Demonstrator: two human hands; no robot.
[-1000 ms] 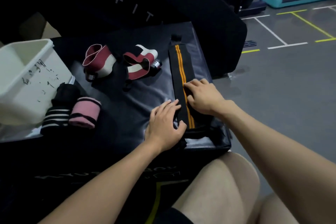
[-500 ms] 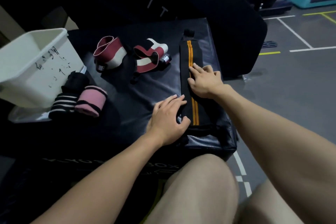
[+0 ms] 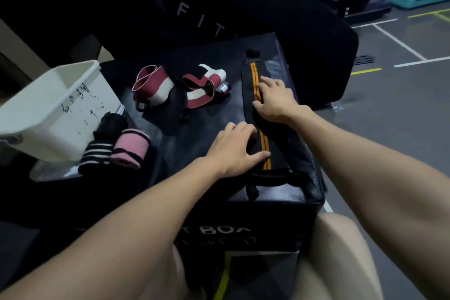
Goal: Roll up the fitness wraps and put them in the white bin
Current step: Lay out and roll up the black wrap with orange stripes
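A: Quick pass. Where's the wrap I'm working on?

B: The black wrap with orange stripes lies flat and full length on the padded black box, along its right side, running away from me. Its near end has a loop hanging just over the box edge.

A: Hands?

B: My left hand lies palm down near the close end, fingers relaxed and a little spread, thumb stretched across the orange stripes. My right hand is further up the same wrap, fingers spread flat on it. Neither pinches anything; both just press.

A: Why like that?

B: My guess: flattening and straightening it so it rolls tight. Two hands apart along the strip keep it from twisting. I'd call rolling not yet begun.

A: The bin?

B: The white bin sits at the left of the box, tilted, mouth up and open. I can't see anything inside from here. Just beside it sit three finished-looking rolls: a black one, a striped black-and-white one and a pink one, touching each other, outside the bin.

A: Anything else loose?

B: Two maroon-and-white wraps: one loosely looped, one sprawled open, between bin and striped wrap. Probably waiting their turn.

A: Risk?

B: The loop end could slip off the edge when rolling starts.
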